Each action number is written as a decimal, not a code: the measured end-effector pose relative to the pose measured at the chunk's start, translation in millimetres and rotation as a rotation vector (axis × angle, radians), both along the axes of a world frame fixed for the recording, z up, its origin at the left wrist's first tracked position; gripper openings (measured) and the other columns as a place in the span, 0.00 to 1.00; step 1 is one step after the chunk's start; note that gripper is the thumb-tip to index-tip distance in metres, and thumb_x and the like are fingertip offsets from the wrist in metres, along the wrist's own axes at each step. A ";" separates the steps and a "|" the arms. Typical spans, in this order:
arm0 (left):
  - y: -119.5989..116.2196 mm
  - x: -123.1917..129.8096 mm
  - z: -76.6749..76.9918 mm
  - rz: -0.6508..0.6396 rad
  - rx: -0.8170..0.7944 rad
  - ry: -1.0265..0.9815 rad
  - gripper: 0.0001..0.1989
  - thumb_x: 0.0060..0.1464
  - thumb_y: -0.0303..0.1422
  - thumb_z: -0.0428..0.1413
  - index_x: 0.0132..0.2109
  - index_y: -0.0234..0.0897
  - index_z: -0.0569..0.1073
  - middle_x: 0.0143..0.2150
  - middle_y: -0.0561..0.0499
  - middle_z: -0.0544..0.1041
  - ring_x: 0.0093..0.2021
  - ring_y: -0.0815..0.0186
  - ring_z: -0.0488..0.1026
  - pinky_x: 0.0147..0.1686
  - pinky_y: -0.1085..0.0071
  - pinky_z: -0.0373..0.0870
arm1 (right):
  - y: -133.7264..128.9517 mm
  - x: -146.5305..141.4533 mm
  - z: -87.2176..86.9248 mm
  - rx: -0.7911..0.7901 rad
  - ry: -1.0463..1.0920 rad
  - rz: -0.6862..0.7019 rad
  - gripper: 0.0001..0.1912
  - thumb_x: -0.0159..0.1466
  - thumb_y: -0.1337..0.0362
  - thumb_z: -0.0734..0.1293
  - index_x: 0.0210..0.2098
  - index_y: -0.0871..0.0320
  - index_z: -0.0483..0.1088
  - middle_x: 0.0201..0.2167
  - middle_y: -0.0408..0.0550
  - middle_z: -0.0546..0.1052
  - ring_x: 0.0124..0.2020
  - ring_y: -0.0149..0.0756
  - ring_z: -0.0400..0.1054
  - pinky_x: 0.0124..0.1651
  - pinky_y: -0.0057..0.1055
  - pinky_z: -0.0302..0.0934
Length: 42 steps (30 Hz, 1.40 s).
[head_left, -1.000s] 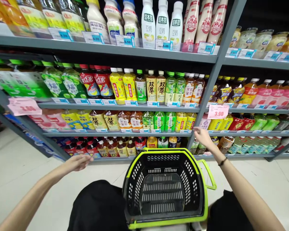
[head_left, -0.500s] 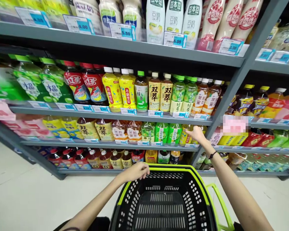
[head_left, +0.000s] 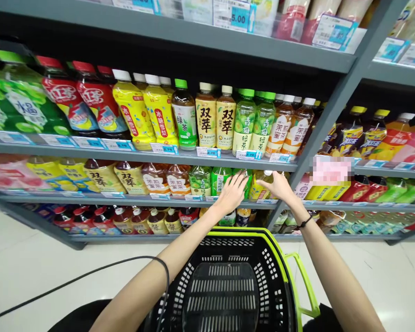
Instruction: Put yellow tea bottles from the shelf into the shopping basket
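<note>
Both hands at third-shelf drinks: left hand (head_left: 232,192) spread open on green bottle (head_left: 246,177); right hand (head_left: 279,185) fingers loosely round yellow bottle (head_left: 262,182), grip unclear. Basket (head_left: 280,263) empty; nothing lifted yet.

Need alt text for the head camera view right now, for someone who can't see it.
Both hands reach to a store drinks shelf: the left hand is at a green-labelled bottle, and the right hand is on a yellow bottle beside it. A black and lime shopping basket sits below, with nothing visible inside it.
</note>
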State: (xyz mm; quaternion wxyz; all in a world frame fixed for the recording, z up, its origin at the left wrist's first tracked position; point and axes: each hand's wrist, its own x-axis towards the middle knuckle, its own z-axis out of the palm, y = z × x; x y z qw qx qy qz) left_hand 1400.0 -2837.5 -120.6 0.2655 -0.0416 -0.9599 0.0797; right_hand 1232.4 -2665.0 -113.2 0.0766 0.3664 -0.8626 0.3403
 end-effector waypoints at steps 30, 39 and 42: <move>45.5 -40.2 3.9 -0.187 0.330 0.024 0.34 0.53 0.32 0.69 0.64 0.34 0.68 0.60 0.38 0.73 0.63 0.49 0.68 0.64 0.50 0.64 | 38.0 45.1 -17.8 -0.052 0.208 0.022 0.27 0.76 0.50 0.59 0.61 0.64 0.70 0.56 0.63 0.79 0.47 0.51 0.79 0.45 0.35 0.67; 60.4 51.9 47.7 -0.459 1.322 -0.059 0.44 0.41 0.42 0.76 0.63 0.35 0.71 0.61 0.36 0.76 0.61 0.48 0.74 0.60 0.50 0.74 | 86.2 94.2 22.9 -0.640 -0.454 0.521 0.42 0.65 0.28 0.59 0.64 0.52 0.68 0.60 0.55 0.77 0.62 0.55 0.69 0.66 0.48 0.60; 56.2 84.0 31.6 -0.439 1.725 -0.203 0.45 0.37 0.40 0.78 0.61 0.33 0.73 0.61 0.34 0.76 0.58 0.47 0.77 0.59 0.49 0.74 | 85.6 140.3 -25.7 -0.506 -1.221 0.714 0.50 0.62 0.21 0.51 0.59 0.55 0.73 0.57 0.61 0.78 0.60 0.59 0.71 0.58 0.53 0.67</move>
